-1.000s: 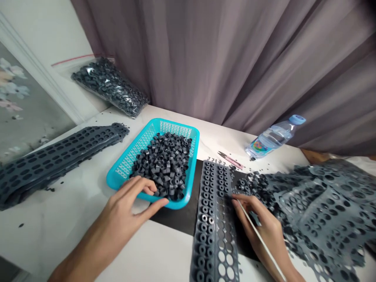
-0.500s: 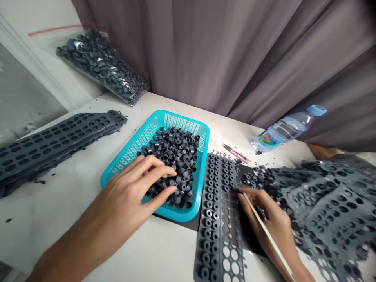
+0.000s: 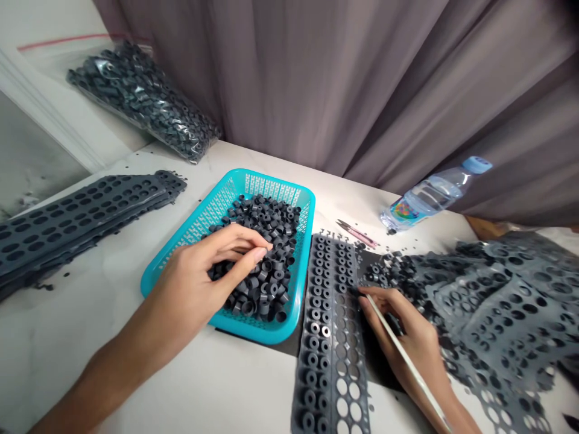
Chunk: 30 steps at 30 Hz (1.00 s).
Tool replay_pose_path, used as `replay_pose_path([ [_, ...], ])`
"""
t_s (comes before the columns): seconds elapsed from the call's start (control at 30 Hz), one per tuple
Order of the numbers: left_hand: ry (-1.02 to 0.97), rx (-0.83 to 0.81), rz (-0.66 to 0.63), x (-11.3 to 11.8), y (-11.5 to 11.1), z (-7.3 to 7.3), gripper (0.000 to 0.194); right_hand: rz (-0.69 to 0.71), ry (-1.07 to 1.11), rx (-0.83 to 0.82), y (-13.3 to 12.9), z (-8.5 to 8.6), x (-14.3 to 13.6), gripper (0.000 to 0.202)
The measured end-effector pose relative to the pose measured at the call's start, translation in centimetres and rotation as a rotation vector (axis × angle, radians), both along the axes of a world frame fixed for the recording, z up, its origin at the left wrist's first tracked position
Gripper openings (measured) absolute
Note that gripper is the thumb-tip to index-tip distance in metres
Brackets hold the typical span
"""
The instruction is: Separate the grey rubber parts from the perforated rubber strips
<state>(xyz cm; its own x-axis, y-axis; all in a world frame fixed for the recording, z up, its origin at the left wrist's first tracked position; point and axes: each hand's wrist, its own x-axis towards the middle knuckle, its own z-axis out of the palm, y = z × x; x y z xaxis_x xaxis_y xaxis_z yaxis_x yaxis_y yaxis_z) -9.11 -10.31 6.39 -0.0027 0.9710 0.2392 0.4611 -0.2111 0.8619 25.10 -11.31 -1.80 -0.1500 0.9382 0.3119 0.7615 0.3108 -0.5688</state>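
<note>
Shifted from the near rim of the teal basket to above the black rings inside, with the left hand's fingers now narrowed; perhaps pinching one, hard to tell. Still gripping a white stick in the right hand, by the perforated strip's right edge. Likely mid-pick, with unfilled holes left near.
</note>
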Motion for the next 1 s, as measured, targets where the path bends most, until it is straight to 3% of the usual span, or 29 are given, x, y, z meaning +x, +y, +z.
replay_pose_path([
  [0.23,-0.062,0.015,-0.011,0.5,-0.1,-0.3,0.011,0.026,0.001,0.019,-0.1,-0.1,0.1,0.017],
  [0.57,0.238,0.242,-0.095,1.2,-0.6,-0.6,0.016,0.039,0.011,0.013,0.1,0.1,0.1,0.017],
  [0.7,0.306,0.265,-0.054,1.4,-0.9,-0.5,0.024,0.041,0.004,0.008,0.1,0.0,0.2,0.016],
  [1.0,0.459,0.273,-0.028,1.2,-1.3,-0.5,0.01,0.039,0.0,0.01,0.2,-0.1,0.2,0.018],
])
